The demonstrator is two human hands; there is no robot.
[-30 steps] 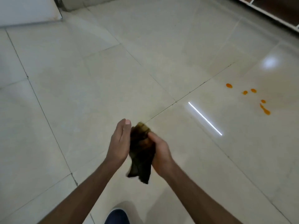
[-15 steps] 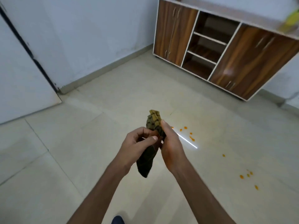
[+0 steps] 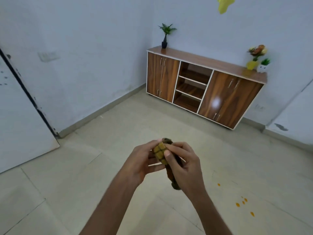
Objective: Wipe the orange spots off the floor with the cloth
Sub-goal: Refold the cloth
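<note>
Raised now — both hands [image 3: 169,160] pinch cloth [image 3: 160,152].

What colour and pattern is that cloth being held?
The cloth is mustard yellow with a dark grid of checks, darker brown lower down; the head view shows it.

A wooden cabinet [image 3: 203,85] is set against the wall, with a small green plant in a black vase [image 3: 165,36] on its left end, a yellow flowerpot [image 3: 253,62] and a white pot [image 3: 263,67] on its right end, and a white door [image 3: 20,119] well to its left.
</note>
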